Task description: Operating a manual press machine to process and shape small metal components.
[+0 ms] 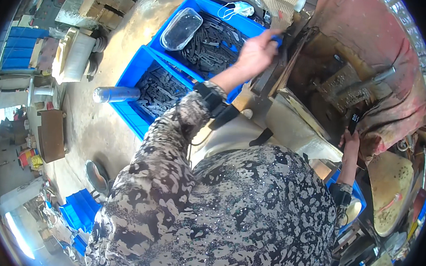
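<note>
My left hand [256, 53] is closed over the far right corner of the larger blue bin [161, 55]; what its curled fingers hold, if anything, is hidden. That bin holds many dark, flat metal pieces [212, 44] and a clear plastic container [181, 29]. Off to the right, my right hand [351, 140] grips a black flat piece [354, 123] with white markings. It is beside a grimy machine bed [344, 88] with a metal rod [381, 77], next to a reddish cloth cover [378, 31].
A second blue bin [125, 114] of similar metal pieces adjoins the first, with a silvery cylinder [117, 94] at its edge. A face mask [239, 9] lies at the far bin rim. Bricks [105, 7] and a round basin [96, 174] stand on the floor to the left.
</note>
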